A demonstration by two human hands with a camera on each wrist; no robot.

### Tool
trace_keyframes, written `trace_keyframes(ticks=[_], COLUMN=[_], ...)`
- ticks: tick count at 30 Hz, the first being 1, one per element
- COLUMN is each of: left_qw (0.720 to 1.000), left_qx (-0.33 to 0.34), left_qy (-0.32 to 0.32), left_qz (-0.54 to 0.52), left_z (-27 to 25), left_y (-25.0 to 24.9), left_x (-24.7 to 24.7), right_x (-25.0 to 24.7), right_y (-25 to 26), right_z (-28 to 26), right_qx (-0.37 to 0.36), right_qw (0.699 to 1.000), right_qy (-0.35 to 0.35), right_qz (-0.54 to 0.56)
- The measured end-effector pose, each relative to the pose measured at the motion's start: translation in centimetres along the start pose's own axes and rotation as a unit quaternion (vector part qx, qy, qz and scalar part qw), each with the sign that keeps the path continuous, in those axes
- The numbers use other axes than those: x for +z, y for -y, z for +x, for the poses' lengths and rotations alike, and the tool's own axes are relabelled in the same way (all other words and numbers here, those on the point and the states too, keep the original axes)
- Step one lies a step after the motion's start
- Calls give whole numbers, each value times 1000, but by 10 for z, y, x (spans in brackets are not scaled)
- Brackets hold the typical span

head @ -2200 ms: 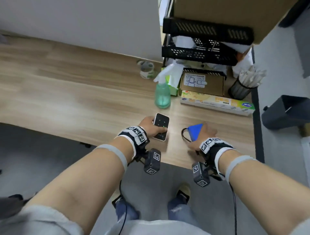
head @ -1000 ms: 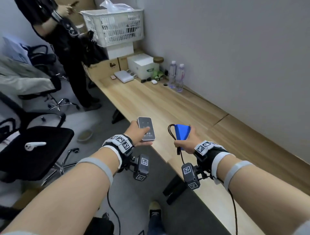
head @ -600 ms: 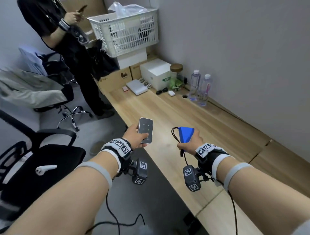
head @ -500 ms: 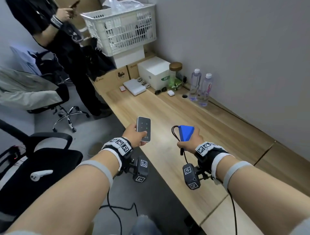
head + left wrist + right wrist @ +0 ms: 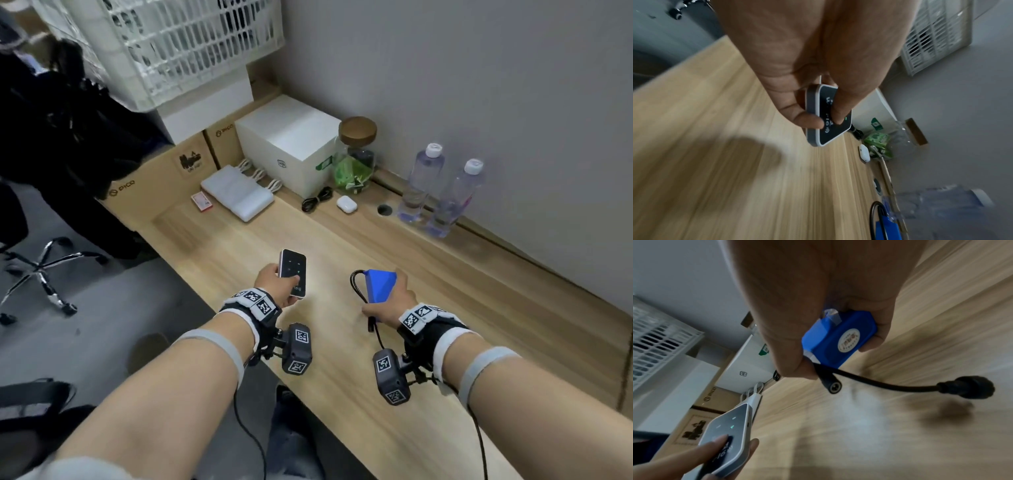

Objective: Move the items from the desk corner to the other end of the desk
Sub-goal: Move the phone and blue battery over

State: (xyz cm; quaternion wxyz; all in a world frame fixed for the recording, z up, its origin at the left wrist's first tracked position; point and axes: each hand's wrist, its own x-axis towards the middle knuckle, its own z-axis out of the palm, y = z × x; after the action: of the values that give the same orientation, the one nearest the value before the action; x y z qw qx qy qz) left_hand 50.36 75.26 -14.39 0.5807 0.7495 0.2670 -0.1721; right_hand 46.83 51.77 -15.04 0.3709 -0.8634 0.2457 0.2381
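My left hand (image 5: 278,287) holds a small black remote with a pale rim (image 5: 292,272) above the wooden desk (image 5: 342,359), thumb on its face; in the left wrist view the remote (image 5: 828,120) is pinched between thumb and fingers. My right hand (image 5: 387,303) grips a blue battery pack (image 5: 379,285) with a looped black cable (image 5: 356,287). In the right wrist view the blue pack (image 5: 840,339) sits in my fingers and its black cable with two plugs (image 5: 890,386) hangs over the desk. Both items are in the air, a little above the wood.
At the desk's far end stand a white box (image 5: 291,144), a glass jar with a wooden lid (image 5: 356,157), two water bottles (image 5: 442,192), a white power strip (image 5: 238,197), an earbud case (image 5: 346,205) and cardboard boxes (image 5: 157,174) under a white basket (image 5: 178,44). An office chair base (image 5: 44,270) stands left.
I have turned away from the cluttered desk corner and carried the remote and blue pack along the desk. The far-end boxes, jar and bottles are now much nearer.
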Motion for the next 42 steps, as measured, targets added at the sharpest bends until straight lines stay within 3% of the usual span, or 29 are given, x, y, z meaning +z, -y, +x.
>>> trace_keyframes(ticks=[8,18,30,39,42], left_qw=[997,976,973,981,976], left_qx=[-8,53,61,29,44], left_qy=[11,62,86,66,97], left_qz=[82,201,206,181,188], left_z=[155,239,270,221,188], left_y=[-27,-59,-55,-61,-67], left_x=[-52,-64,-65,-55,-28], right_x=[62,105,100,84,62], right_y=[111,169,205,181,155], right_z=[89,157,161,125,99], right_qx=[76,156,84,53,55], right_qw=[997,985,986,988,986], right_qy=[2,-70,-59,-26,-22], right_qz=[4,28,128,143,156])
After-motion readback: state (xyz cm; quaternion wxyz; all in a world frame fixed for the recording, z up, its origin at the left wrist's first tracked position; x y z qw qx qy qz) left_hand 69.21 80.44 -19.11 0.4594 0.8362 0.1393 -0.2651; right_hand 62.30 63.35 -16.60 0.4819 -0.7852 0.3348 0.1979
